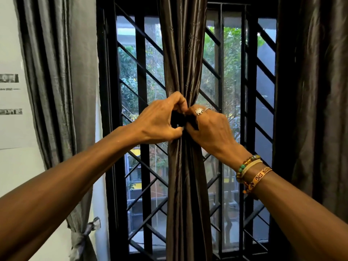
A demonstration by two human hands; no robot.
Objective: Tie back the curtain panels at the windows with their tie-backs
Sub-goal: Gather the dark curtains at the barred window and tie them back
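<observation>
Two bare forearms reach in from the lower corners, the right one ringed with beaded and woven bracelets (250, 171) just below the wrist. They meet at the middle curtain panel (185, 53), which serves as the landmark here. The left hand (158, 122) sits against the panel's left edge and the right hand (209, 127), wearing a silver ring (199, 111), against its right edge; the fingertips of both touch in front of the fabric. Each grip is closed, pinching a dark tie-back (178, 121) that shows only as a black patch between the two hands, its ends hidden by the fingers. The panel is a glossy brown-grey satin with faint embroidered motifs, hanging with its long axis vertical, gathered to a narrow waist where the hands hold it and spreading in folds above and below. Left of it, near the white wall, a paler grey curtain (56, 72) hangs vertical too, cinched low down by a grey knotted tie (88, 230). Right of the middle panel hangs a darker curtain (320, 91). Behind the panel stands the black window grille (141, 81) with upright and diagonal bars, and beyond it green trees and a building.
</observation>
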